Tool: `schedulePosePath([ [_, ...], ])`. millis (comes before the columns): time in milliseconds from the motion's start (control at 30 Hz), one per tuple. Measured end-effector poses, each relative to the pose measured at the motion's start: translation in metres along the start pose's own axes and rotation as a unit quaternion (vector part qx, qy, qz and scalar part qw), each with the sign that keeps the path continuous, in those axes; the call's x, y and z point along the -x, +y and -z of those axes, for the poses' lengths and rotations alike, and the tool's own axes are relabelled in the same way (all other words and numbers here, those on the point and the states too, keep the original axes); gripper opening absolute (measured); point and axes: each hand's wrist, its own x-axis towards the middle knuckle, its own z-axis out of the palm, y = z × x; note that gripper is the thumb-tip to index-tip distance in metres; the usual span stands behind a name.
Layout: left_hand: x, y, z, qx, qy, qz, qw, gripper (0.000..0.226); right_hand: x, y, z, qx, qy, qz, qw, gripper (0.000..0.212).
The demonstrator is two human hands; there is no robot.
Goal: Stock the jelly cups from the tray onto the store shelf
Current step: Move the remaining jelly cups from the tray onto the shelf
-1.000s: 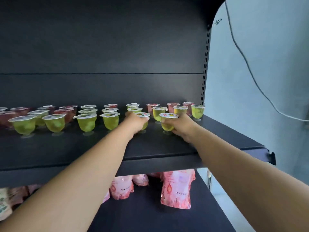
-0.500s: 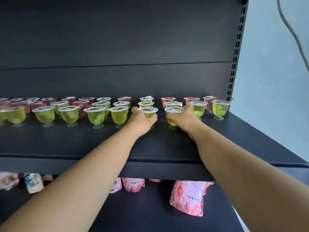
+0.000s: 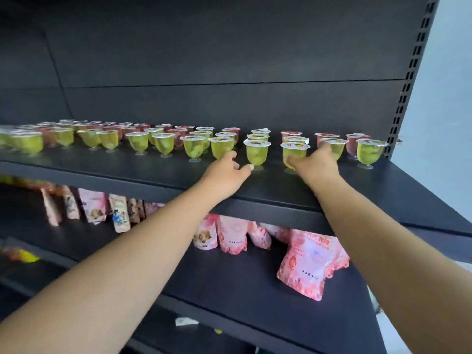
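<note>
jelly cups (image 3: pixel 163 145) stand in rows on the upper shelf (image 3: pixel 153 172), pouches (image 3: pixel 310 261) on the shelf below.

You have one view only, from your head: it faces the shelf (image 3: pixel 158 172) front-on, slightly downward, at arm's reach, with the shelf's right end in frame and a lower shelf (image 3: pixel 255 284) beneath.

Two bare forearms reach in from the lower edge of the view, with no sleeves, watch, bracelet or gloves on them. The left hand (image 3: pixel 224 172) and right hand (image 3: pixel 315 166) wear no rings; fingernails are short and unpainted.
</note>
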Motion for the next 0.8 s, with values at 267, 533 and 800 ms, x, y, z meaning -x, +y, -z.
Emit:
schedulePosePath([
  [267,0.130,-0.049,0.047,-0.150,0.163,-0.026,0.975,0.034,0.116,-0.008,-0.032,0.023,-0.083,0.278,0.957,0.050],
  [533,0.247,-0.138,0.086,-0.230,0.153,0.146,0.950,0.031,0.219,0.018,-0.113,0.097,-0.335,0.269,0.898,0.041],
  [800,0.323,-0.224,0.113,-0.231,0.125,0.257,0.930,0.028,0.299,0.046,-0.189,0.185,-0.458,0.235,0.837,0.044],
])
